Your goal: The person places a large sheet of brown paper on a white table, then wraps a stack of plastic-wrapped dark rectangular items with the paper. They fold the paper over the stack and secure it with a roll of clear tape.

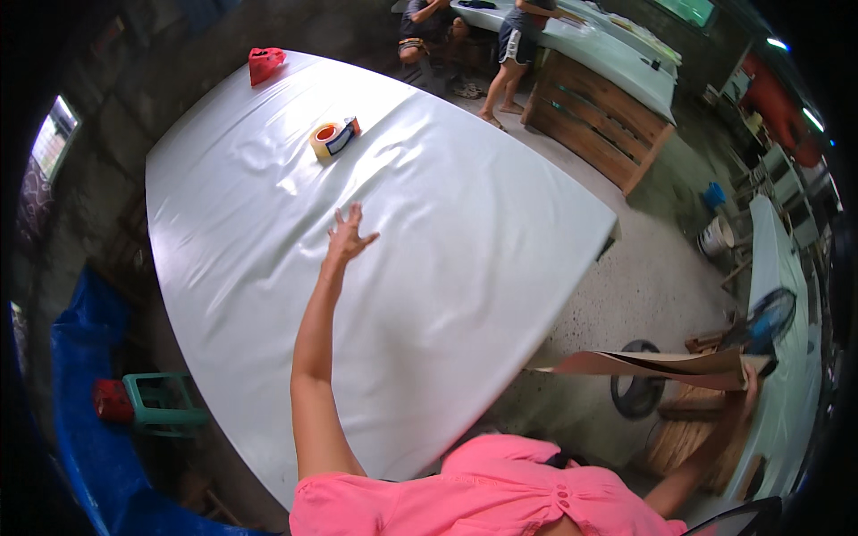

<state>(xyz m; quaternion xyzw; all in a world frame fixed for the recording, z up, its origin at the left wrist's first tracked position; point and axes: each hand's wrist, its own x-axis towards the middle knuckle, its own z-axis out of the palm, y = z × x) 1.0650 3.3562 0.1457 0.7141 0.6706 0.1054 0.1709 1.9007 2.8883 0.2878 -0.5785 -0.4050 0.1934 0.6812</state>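
My left arm stretches out over a big table (268,313) covered in shiny, wrinkled white plastic sheeting. At its end, my left hand (351,238) has its fingers spread and holds nothing; whether it touches the sheeting I cannot tell. Beyond the fingers lies a tape dispenser (332,139) with a roll of clear tape on it. Off to the right, my right hand (749,380) is closed on the edge of some thin brown sheets (648,364), paper or card, held slightly bowed out past the table's right edge.
A red bag (265,64) rests on the table's far left corner. Green stool (161,402) and blue tarp (85,384) are at left. At right stand a fan (770,317), a white bucket (717,236) and another covered table (778,268). Two people are near a wooden-sided table (594,116) at back.
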